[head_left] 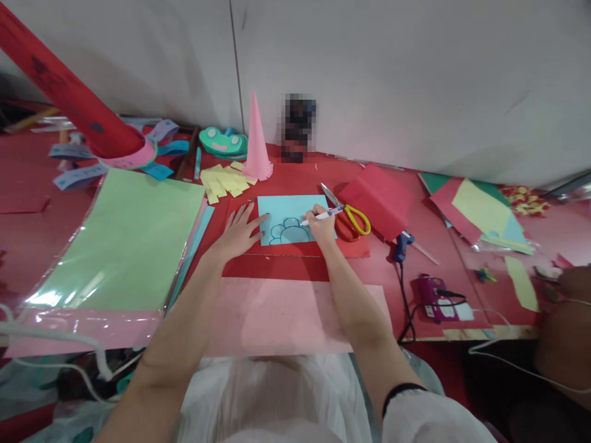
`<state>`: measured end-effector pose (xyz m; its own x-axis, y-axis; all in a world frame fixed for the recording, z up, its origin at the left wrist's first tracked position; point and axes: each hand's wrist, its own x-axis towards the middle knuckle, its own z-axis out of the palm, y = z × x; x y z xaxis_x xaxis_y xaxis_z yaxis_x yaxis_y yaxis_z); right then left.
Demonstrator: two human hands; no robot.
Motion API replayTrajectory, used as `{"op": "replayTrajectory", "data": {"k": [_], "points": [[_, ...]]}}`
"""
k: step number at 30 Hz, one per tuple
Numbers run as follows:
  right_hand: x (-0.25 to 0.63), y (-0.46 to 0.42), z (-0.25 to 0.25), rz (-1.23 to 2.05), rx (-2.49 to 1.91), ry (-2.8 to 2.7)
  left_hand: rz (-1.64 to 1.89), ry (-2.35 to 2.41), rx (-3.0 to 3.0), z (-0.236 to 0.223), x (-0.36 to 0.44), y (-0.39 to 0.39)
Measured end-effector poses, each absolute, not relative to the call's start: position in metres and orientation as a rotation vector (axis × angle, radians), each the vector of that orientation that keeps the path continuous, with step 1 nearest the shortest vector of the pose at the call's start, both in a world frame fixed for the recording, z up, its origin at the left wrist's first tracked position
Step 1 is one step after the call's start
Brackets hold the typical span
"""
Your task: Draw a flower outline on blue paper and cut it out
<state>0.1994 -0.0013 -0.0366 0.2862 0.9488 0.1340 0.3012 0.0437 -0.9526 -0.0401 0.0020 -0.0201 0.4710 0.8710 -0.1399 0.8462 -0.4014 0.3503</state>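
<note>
A light blue sheet of paper (295,209) lies on red paper in front of me, with a petalled flower-like outline drawn in dark lines on it. My right hand (321,224) grips a white marker (329,213), its tip near the right side of the outline. Flat with fingers spread, my left hand (240,232) rests at the paper's left edge. Just right of my right hand are scissors (355,218) with yellow and red handles. Pink paper (286,314) covers the table edge nearest me.
Behind the sheet stand a pink paper cone (257,144), yellow strips (224,181) and green frog-face cutouts (222,143). Green paper in plastic (124,240) lies left. At right are a glue gun (401,246), a purple power strip (436,298) with cables, and a person's arm (566,326).
</note>
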Motion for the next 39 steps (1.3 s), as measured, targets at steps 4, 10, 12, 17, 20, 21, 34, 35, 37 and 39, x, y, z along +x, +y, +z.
{"op": "replayTrajectory", "data": {"k": [4,10,12,17,20,21,34,35,37,39], "points": [[0.199,-0.002,-0.038,0.692,-1.481,-1.207,0.094,1.444,2.352,-0.019,-0.040,0.002],[0.201,-0.002,-0.035,0.650,-1.428,-1.089,0.077,1.436,2.344,-0.018,-0.040,0.001],[0.205,-0.002,-0.029,0.578,-1.445,-1.049,0.086,1.442,2.347,-0.019,-0.039,0.001],[0.219,-0.014,-0.019,0.422,-1.499,-1.178,0.159,1.444,2.373,-0.023,-0.040,0.001],[0.223,-0.026,-0.027,0.320,-1.606,-1.417,0.182,1.446,2.352,-0.023,-0.040,0.001],[0.223,-0.029,-0.031,0.299,-1.635,-1.497,0.201,1.447,2.344,-0.021,-0.039,0.001],[0.243,0.002,-0.040,0.477,-1.449,-2.131,0.459,1.350,2.428,-0.012,-0.027,0.000],[0.243,0.004,-0.040,0.483,-1.426,-2.147,0.451,1.331,2.437,-0.012,-0.027,-0.001],[0.242,0.008,-0.039,0.475,-1.376,-2.175,0.399,1.272,2.466,-0.012,-0.025,-0.002],[0.238,0.009,-0.036,0.425,-1.371,-2.132,0.317,1.219,2.500,-0.013,-0.024,-0.003]]}}
